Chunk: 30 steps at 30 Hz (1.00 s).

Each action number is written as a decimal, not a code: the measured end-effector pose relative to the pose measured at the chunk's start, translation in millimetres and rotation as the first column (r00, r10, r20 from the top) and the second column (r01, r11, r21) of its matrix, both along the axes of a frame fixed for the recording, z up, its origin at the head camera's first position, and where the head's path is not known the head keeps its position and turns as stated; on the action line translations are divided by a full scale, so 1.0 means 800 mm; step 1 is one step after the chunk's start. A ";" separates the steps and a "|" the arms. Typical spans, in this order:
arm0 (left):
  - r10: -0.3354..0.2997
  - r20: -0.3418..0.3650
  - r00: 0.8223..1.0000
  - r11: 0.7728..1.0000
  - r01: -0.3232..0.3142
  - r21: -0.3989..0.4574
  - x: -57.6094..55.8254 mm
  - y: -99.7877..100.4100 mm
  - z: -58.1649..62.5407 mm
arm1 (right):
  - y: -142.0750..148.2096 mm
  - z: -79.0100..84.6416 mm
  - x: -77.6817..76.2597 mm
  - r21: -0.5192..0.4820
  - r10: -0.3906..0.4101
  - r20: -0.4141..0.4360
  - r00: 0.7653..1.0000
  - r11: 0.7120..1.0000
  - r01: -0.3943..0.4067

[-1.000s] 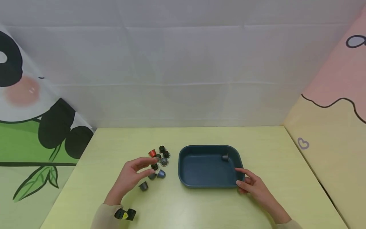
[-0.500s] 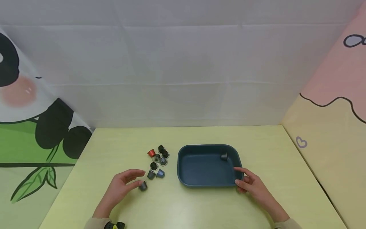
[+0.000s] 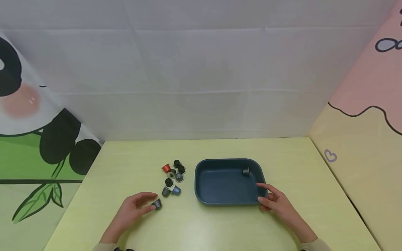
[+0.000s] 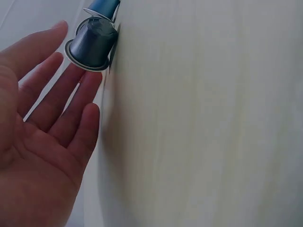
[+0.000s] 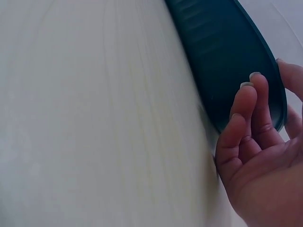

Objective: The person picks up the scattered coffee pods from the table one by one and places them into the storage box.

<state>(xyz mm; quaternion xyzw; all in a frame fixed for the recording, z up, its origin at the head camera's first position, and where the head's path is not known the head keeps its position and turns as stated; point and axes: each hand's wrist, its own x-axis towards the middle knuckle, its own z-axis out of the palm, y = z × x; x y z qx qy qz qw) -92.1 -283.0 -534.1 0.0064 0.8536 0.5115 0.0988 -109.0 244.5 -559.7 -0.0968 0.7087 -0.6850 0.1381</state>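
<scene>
In the head view, my left hand (image 3: 134, 208) is beside a dark grey coffee capsule (image 3: 157, 204), the nearest of the loose ones. Its thumb and fingers are spread around the capsule's left side. The left wrist view shows these fingers (image 4: 87, 90) apart and relaxed, close to a dark capsule (image 4: 93, 45) but not closed on it. My right hand (image 3: 276, 202) holds the dark blue tray (image 3: 226, 202) at its near right corner, index finger over the rim. Seen from the right wrist, several fingers (image 5: 244, 106) curl against the tray's outer wall. One capsule (image 3: 246, 172) lies inside the tray.
Left of the tray, several more capsules lie in a loose group, among them a red capsule (image 3: 166, 168), a blue capsule (image 3: 176, 190) and a black capsule (image 3: 177, 163). The pale yellow table (image 3: 220, 226) ends at a white back wall (image 3: 201, 115).
My left hand has drawn back and down from above the capsule group to the nearest dark grey capsule. My right hand and the tray stay in place.
</scene>
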 end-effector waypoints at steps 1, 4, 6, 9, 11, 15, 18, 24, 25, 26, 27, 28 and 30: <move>-0.004 0.000 1.000 1.000 0.004 -0.002 -0.001 0.000 -0.001 | 0.000 0.000 0.000 -0.002 0.000 -0.001 1.000 1.000 0.000; -0.011 0.005 1.000 1.000 0.011 -0.016 -0.004 0.001 -0.002 | -0.001 0.000 -0.001 -0.002 0.001 -0.007 1.000 1.000 -0.002; -0.012 0.005 1.000 0.999 0.012 -0.032 -0.005 0.001 -0.002 | -0.001 0.000 -0.001 -0.008 0.006 -0.011 1.000 1.000 -0.006; -0.022 -0.006 1.000 0.997 0.021 -0.068 -0.005 0.002 -0.004 | -0.002 0.000 -0.002 -0.013 0.012 -0.020 1.000 1.000 -0.013; -0.029 -0.016 0.999 0.995 0.027 -0.093 -0.004 0.002 -0.006 | -0.002 0.001 -0.002 -0.015 0.016 -0.023 1.000 1.000 -0.016; -0.039 -0.050 0.998 0.990 0.032 -0.139 -0.005 0.003 -0.008 | -0.002 0.001 -0.002 -0.015 0.018 -0.019 1.000 1.000 -0.018; -0.047 -0.085 0.995 0.985 0.032 -0.170 -0.006 0.004 -0.009 | -0.003 0.002 -0.002 -0.024 0.020 -0.021 1.000 1.000 -0.021; -0.049 -0.114 0.992 0.981 0.026 -0.191 -0.006 0.007 -0.009 | -0.004 0.003 -0.002 -0.049 0.031 -0.055 0.998 0.998 -0.034; -0.054 -0.116 0.992 0.980 0.030 -0.199 -0.007 0.007 -0.009 | -0.004 0.003 -0.001 -0.050 0.029 -0.055 0.998 0.998 -0.032; -0.061 -0.117 0.991 0.978 0.036 -0.207 -0.007 0.008 -0.010 | -0.004 0.003 -0.001 -0.052 0.026 -0.052 0.998 0.998 -0.029; -0.070 -0.122 0.990 0.975 0.042 -0.217 -0.007 0.008 -0.010 | -0.004 0.003 -0.001 -0.053 0.022 -0.046 0.999 0.998 -0.024; -0.078 -0.127 0.989 0.974 0.048 -0.223 -0.007 0.009 -0.010 | -0.004 0.003 0.000 -0.052 0.020 -0.043 0.999 0.998 -0.022; -0.092 -0.141 0.986 0.969 0.055 -0.243 -0.007 0.010 -0.011 | -0.003 0.003 0.000 -0.053 0.013 -0.030 0.999 0.998 -0.014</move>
